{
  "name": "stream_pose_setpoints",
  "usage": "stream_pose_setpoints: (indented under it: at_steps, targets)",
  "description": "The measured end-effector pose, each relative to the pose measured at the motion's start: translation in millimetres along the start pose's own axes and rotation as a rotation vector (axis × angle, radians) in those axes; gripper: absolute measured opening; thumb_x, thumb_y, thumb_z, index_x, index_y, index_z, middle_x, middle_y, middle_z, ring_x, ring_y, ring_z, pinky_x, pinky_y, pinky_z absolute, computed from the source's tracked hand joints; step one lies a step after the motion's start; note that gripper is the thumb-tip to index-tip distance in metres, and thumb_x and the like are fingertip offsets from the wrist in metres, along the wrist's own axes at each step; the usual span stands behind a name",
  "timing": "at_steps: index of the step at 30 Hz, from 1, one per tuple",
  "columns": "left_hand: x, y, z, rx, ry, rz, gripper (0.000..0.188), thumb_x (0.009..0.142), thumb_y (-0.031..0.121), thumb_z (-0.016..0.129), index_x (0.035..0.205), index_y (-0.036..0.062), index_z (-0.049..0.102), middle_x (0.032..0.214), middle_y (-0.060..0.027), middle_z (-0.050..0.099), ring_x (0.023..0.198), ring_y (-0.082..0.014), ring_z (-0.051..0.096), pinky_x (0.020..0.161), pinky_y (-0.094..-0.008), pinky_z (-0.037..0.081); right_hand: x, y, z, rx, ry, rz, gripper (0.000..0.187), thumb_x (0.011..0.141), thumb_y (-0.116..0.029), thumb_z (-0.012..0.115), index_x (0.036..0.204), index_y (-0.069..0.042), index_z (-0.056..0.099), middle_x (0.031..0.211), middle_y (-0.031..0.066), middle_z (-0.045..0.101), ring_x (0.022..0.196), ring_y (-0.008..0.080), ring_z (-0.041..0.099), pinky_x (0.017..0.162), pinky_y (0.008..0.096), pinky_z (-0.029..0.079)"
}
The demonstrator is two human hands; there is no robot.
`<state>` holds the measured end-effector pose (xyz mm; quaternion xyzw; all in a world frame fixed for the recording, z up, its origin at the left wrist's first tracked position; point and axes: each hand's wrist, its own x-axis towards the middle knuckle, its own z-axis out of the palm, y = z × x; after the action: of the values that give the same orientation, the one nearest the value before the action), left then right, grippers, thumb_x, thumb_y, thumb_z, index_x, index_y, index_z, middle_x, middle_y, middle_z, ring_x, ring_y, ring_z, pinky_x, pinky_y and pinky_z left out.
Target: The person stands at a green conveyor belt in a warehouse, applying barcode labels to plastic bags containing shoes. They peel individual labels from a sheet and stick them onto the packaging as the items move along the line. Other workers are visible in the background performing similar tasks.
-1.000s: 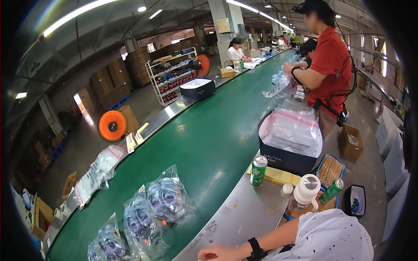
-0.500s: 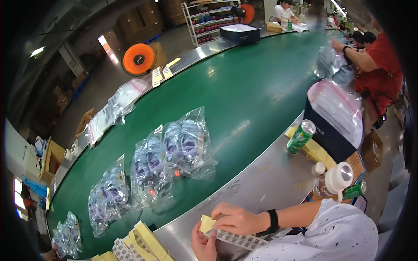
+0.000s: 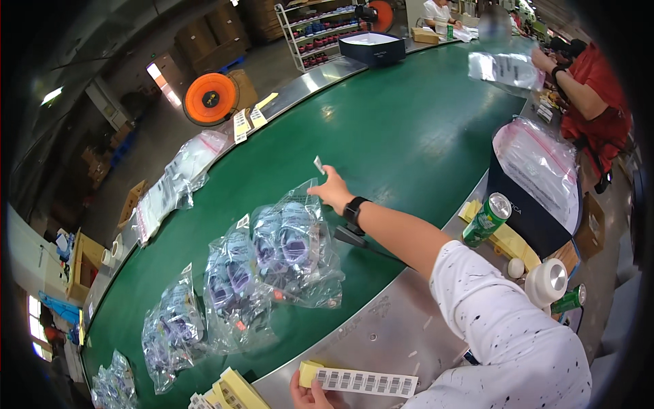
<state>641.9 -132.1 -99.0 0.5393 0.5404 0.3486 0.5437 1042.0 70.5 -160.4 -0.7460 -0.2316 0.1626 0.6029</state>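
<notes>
My right hand (image 3: 332, 189) reaches over the green conveyor belt, a small white sticker label (image 3: 318, 164) at its fingertips. Its thumb is at the top edge of a clear plastic bag (image 3: 289, 238) that holds light blue and purple shoes. Over the metal edge at the bottom, my left hand (image 3: 310, 394) grips a strip of barcode labels (image 3: 368, 382) with yellow backing; part of that hand is cut off by the frame. More bagged shoes (image 3: 230, 273) lie on the belt to the left.
Near the bottom left are stacked yellow-backed label sheets (image 3: 231, 392). A green can (image 3: 487, 219), a dark blue box of plastic bags (image 3: 535, 198) and a white-lidded bottle (image 3: 545, 281) stand at right. Beyond, a person in red (image 3: 589, 95) handles a bag. Flat bags (image 3: 180, 174) line the far edge.
My right hand has left the label strip and stretched forward to the nearest bagged shoes, carrying a small label. My left hand keeps the strip. The person in red has raised a bag flat.
</notes>
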Motion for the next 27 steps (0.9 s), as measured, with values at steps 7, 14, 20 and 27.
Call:
stream_pose_setpoints:
  at_steps: [7,14,20,27]
  targets:
    - [0.0,-23.8,-5.2,-0.035,0.034,-0.006,0.036,0.089,0.005,0.054,0.124,-0.0036,0.046,0.108,-0.0153,0.061,0.094,-0.0207,0.059,0.083,-0.0308,0.046,-22.5,9.1,-34.8,0.219,-0.189,0.132,0.06,0.072,0.002,0.065,0.127,-0.008,0.043,0.079,0.0035,0.057,0.067,0.0119,0.055,0.053,0.027,0.046]
    - [0.1,-15.6,0.3,-0.135,0.006,-0.03,0.037,0.088,0.003,0.054,0.124,-0.0037,0.046,0.11,-0.0147,0.06,0.096,-0.0202,0.059,0.083,-0.03,0.046,-0.6,-23.0,-42.8,0.365,-0.129,0.036,0.012,0.068,-0.002,0.07,0.078,0.001,0.063,0.072,0.0053,0.06,0.065,0.0122,0.053,0.055,0.0283,0.041]
    - [2.3,-26.3,1.8,-0.224,-0.003,-0.01,0.038,0.089,0.0,0.051,0.126,-0.0034,0.043,0.113,-0.015,0.058,0.098,-0.021,0.058,0.084,-0.0306,0.047,16.4,-18.8,-10.2,0.229,-0.189,0.198,0.013,0.066,-0.001,0.071,0.064,0.001,0.058,0.07,0.0096,0.057,0.065,0.0176,0.052,0.058,0.0341,0.042]
    - [1.8,-38.8,1.0,-0.262,-0.007,-0.021,0.038,0.089,-0.001,0.05,0.126,-0.0031,0.043,0.113,-0.0146,0.058,0.097,-0.0207,0.059,0.083,-0.0303,0.048,37.5,-29.7,-4.1,0.172,-0.25,0.346,0.013,0.068,0.0,0.069,0.066,0.002,0.056,0.069,0.009,0.052,0.049,0.0174,0.046,0.048,0.0345,0.043]
